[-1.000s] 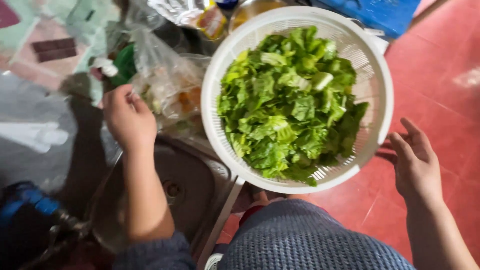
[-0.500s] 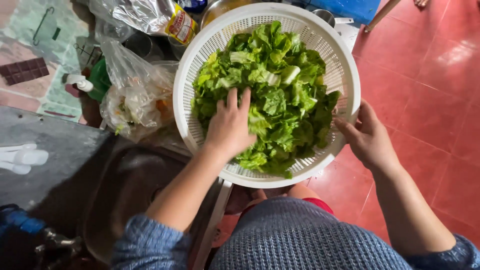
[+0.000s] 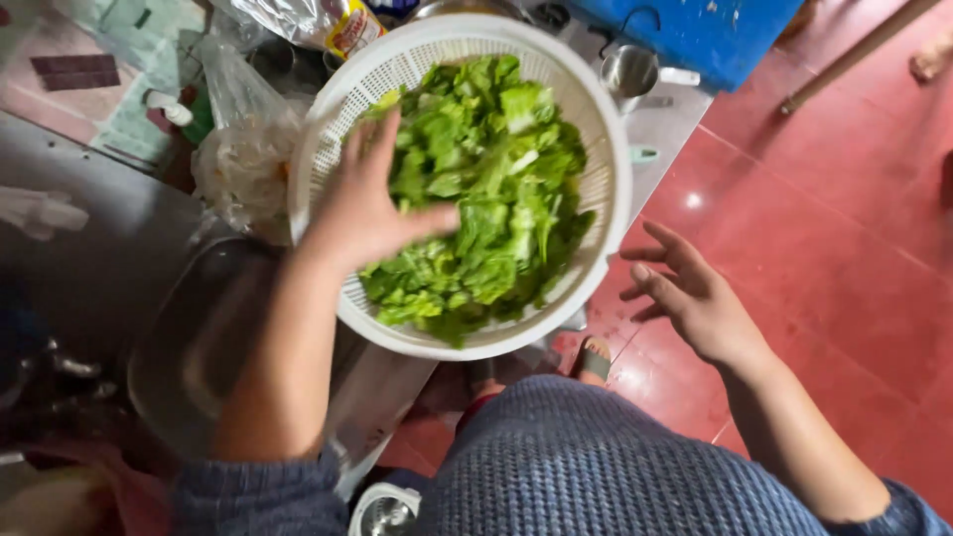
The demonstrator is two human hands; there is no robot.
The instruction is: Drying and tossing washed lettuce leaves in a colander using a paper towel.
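1. Head view, only one. White perforated colander (image 3: 606,189) sits upper centre of the frame, full of chopped green lettuce (image 3: 486,199). It appears to rest on the counter edge above the steel sink (image 3: 199,337); the exact support point is hidden under it.
2. Left hand (image 3: 367,203) is over the left side of the colander, palm down, fingers spread and loosely open, thumb pointing right across the leaves. It rests on or just above the lettuce and the left rim. Nothing is clamped in it as far as visible; the palm side is hidden, so I cannot tell if any leaves are under it.
3. Right hand (image 3: 690,293) is at right centre of the frame, just beside the colander's right rim, apart from it. Fingers spread, open, holding nothing. It hangs over the red tiled floor (image 3: 824,228).
4. Left of the colander: clear plastic bag (image 3: 243,164) with pale contents, touching or just beside the rim. Upper left, behind it, a green bottle with white cap (image 3: 184,114).
5. Top centre: foil-like wrapped package (image 3: 308,20) above the rim. Top right of the colander: small metal cup (image 3: 630,69), then a blue box (image 3: 715,30).
6. Bottom of frame: grey-blue knitted sweater (image 3: 596,467), both sleeves pushed up the forearms. A sandalled foot (image 3: 596,359) shows below the colander.
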